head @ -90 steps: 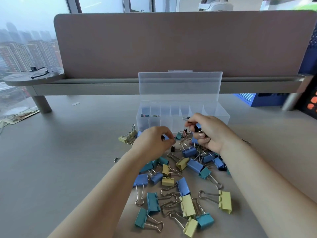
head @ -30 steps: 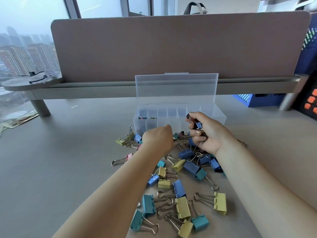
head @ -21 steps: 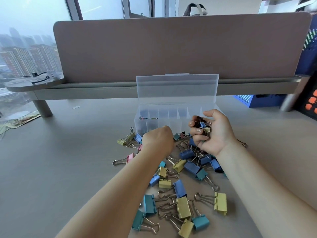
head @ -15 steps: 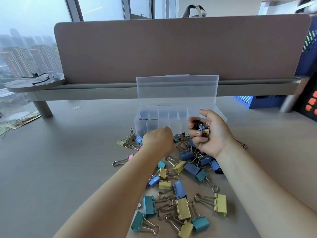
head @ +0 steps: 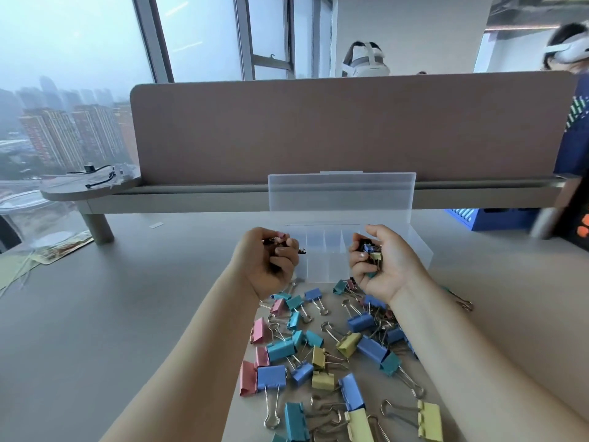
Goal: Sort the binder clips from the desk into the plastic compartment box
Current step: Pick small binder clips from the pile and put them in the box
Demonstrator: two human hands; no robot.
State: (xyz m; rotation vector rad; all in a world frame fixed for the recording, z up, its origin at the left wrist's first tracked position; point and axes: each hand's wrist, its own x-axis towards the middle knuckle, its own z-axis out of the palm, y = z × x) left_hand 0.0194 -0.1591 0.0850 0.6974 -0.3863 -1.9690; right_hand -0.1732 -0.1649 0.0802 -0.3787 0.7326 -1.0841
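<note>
We looked down on a wide grey table backed by a brown partition. At its far middle stood the clear plastic compartment box, with its lid upright and open and its rows of small cells facing us. We could not tell what lay in them. Just in front of the box, on our side, lay a loose pile of binder clips in blue, teal, yellow and pink, many of them large, with their wire handles tangled.

Both hands hovered above the pile's far edge, at the box's front wall. The left hand was curled around a few small clips, pinching them at its fingertips. The right hand, palm up, cupped a handful of small clips, its fingers bent around them.

We judged the step in hand to be dropping gathered small clips into cells, with most of the pile unsorted. The next move, we thought, called for picking one clip from a handful and releasing it over the matching cell without spilling the rest.
</note>
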